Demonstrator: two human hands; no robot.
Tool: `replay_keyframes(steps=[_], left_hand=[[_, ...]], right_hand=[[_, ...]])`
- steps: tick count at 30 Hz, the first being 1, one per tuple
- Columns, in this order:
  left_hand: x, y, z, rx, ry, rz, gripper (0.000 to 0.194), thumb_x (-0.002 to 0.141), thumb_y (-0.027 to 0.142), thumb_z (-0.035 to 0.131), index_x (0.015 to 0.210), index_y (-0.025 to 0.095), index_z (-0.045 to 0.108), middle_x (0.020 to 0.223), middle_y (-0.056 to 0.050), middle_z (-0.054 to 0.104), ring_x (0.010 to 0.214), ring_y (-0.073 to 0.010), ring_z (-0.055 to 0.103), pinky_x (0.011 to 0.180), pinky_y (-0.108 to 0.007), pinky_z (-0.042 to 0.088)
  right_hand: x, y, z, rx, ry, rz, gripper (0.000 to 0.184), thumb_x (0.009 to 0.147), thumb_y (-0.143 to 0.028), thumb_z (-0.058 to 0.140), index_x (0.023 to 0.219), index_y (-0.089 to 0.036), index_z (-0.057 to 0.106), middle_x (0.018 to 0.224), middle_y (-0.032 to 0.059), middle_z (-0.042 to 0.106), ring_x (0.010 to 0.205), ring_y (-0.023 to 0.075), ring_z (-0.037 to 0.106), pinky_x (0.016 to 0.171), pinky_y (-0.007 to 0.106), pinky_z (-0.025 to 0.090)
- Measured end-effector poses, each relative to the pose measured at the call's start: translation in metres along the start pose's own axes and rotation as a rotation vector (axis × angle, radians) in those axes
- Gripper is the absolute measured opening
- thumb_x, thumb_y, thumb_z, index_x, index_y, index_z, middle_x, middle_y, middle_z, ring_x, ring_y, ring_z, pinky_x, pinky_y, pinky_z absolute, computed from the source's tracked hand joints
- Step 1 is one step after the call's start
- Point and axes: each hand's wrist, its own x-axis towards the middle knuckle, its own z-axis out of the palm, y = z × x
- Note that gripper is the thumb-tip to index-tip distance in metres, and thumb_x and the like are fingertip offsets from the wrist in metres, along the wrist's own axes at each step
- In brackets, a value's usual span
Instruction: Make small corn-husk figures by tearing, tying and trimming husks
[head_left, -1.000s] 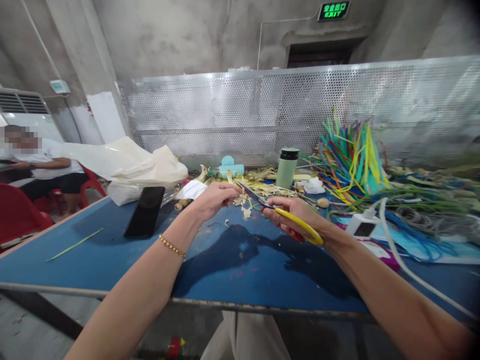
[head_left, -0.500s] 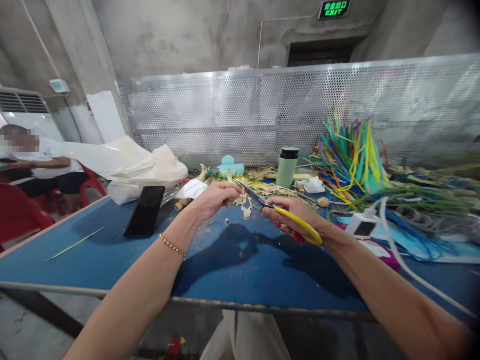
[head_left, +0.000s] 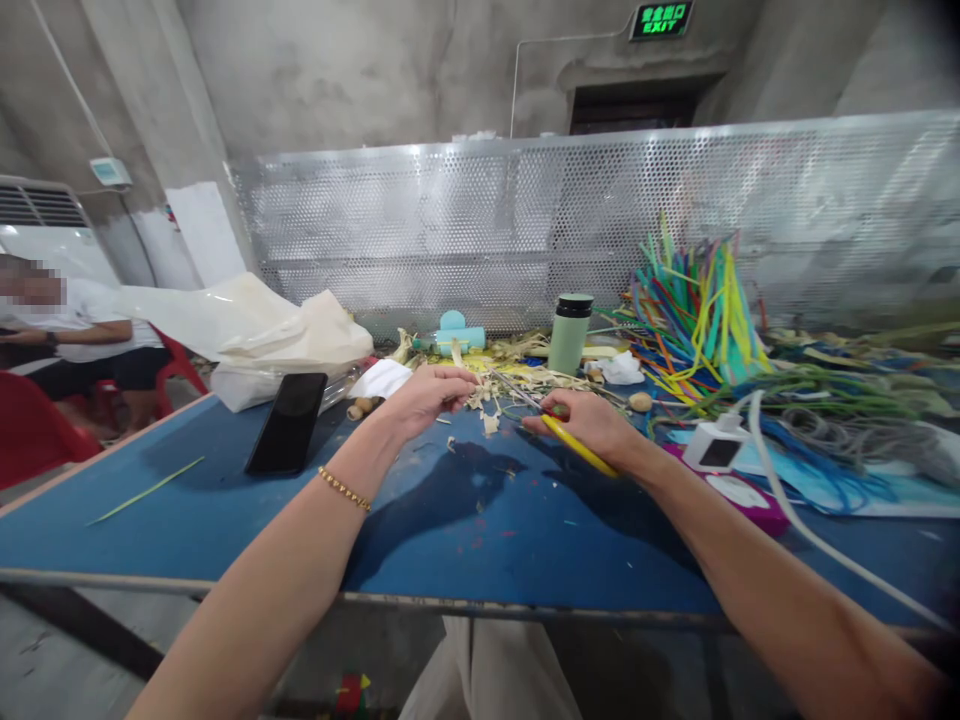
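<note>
My right hand (head_left: 589, 425) is closed around a pair of scissors (head_left: 574, 448) with yellow handles and a bit of red. Their blades lead left toward the fingers of my left hand (head_left: 431, 398). The left fingertips are pressed together in a pinch; whatever sits between them is too small to make out. Behind and beneath both hands lie pale dried scraps (head_left: 491, 422), with a tiny green snippet (head_left: 444, 421) just under the left fingers.
A black phone (head_left: 287, 423) and crumpled white plastic (head_left: 292, 335) lie on the left. A green tumbler (head_left: 570, 335) stands at the back. Colourful strips (head_left: 701, 310), a white charger (head_left: 714, 443) and its cable (head_left: 784, 500) occupy the right. A seated person (head_left: 97, 325) is at far left.
The scissors have turned in my right hand, so their handle loops show narrower and the blades lie lower. A small green snippet now shows below my left hand. The view has shifted slightly.
</note>
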Motion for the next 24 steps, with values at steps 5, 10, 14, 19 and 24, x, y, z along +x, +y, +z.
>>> replay_keyframes(steps=[5, 10, 14, 19, 24], left_hand=[[0.004, -0.009, 0.001, -0.148, 0.045, -0.024, 0.020, 0.068, 0.006, 0.066, 0.088, 0.010, 0.067, 0.077, -0.008, 0.069, 0.060, -0.0109, 0.060, 0.055, -0.023, 0.040], [0.006, -0.020, 0.011, -0.311, 0.072, -0.058, 0.020, 0.072, 0.005, 0.067, 0.091, 0.010, 0.065, 0.088, -0.010, 0.071, 0.070, -0.0146, 0.067, 0.064, -0.026, 0.049], [0.005, -0.023, 0.017, -0.422, 0.069, -0.061, 0.015, 0.076, 0.001, 0.061, 0.088, 0.009, 0.064, 0.079, -0.008, 0.069, 0.070, -0.0156, 0.068, 0.071, -0.029, 0.052], [0.001, -0.019, 0.025, -0.460, 0.036, -0.081, 0.012, 0.079, -0.001, 0.057, 0.083, 0.009, 0.063, 0.069, -0.004, 0.065, 0.063, -0.0126, 0.065, 0.072, -0.028, 0.052], [-0.005, -0.018, 0.032, -0.449, -0.093, -0.062, 0.011, 0.076, 0.003, 0.063, 0.086, 0.008, 0.065, 0.074, -0.006, 0.066, 0.066, -0.0119, 0.065, 0.074, -0.027, 0.050]], right_hand=[[0.004, 0.017, 0.006, -0.406, -0.107, -0.002, 0.036, 0.076, -0.038, 0.059, 0.107, -0.020, 0.067, 0.097, 0.0096, 0.071, 0.086, 0.0269, 0.065, 0.064, 0.030, 0.041], [-0.006, 0.009, 0.000, -0.528, -0.175, -0.129, 0.037, 0.082, -0.033, 0.051, 0.114, -0.025, 0.067, 0.100, 0.0099, 0.071, 0.091, 0.0270, 0.065, 0.068, 0.031, 0.042], [-0.011, 0.007, -0.005, -0.589, -0.200, -0.176, 0.032, 0.083, -0.034, 0.054, 0.109, -0.026, 0.071, 0.094, 0.0114, 0.069, 0.090, 0.0271, 0.063, 0.071, 0.032, 0.043], [-0.009, -0.007, -0.014, -0.385, -0.076, -0.269, 0.038, 0.078, -0.029, 0.063, 0.113, -0.018, 0.069, 0.095, 0.0120, 0.068, 0.092, 0.0256, 0.062, 0.080, 0.033, 0.045], [-0.001, -0.043, -0.022, 0.174, 0.085, -0.189, 0.039, 0.082, -0.038, 0.060, 0.112, -0.013, 0.066, 0.088, 0.0078, 0.071, 0.077, 0.0173, 0.063, 0.069, 0.026, 0.046]])
